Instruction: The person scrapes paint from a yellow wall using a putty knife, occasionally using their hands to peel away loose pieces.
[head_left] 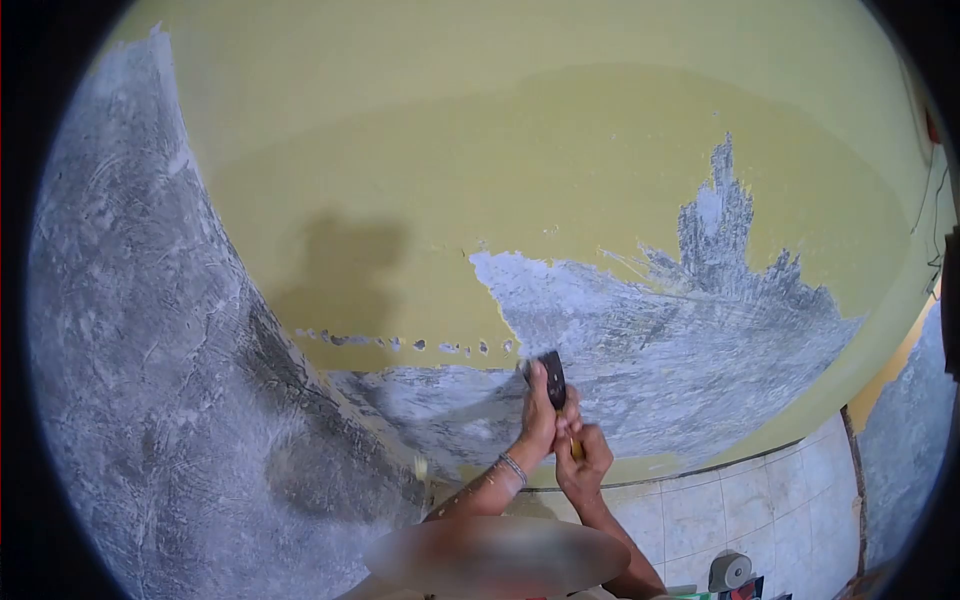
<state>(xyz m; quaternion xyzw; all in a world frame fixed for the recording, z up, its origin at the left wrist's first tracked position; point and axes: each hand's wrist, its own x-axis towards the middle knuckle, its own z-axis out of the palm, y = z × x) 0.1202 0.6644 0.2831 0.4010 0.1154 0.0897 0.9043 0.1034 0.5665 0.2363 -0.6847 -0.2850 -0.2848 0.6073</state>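
A scraper (552, 388) with a dark, wide blade and a yellow handle is held against the wall (460, 200). My left hand (541, 420), with a bracelet at its wrist, is closed around the blade end, its thumb lying along the blade. Lower and to the right, my right hand (588, 462) grips the yellow handle. The blade's tip sits at the ragged border between yellow-green paint and the bare grey patch (630, 350). A row of small chipped spots runs leftward through the paint from there.
On the left stands an adjoining bare grey wall (150, 330). White floor tiles (740, 500) lie below, with a grey roll (733, 570) and other small items near the bottom edge. Wires (938, 220) hang at the far right. A blurred oval covers the bottom middle.
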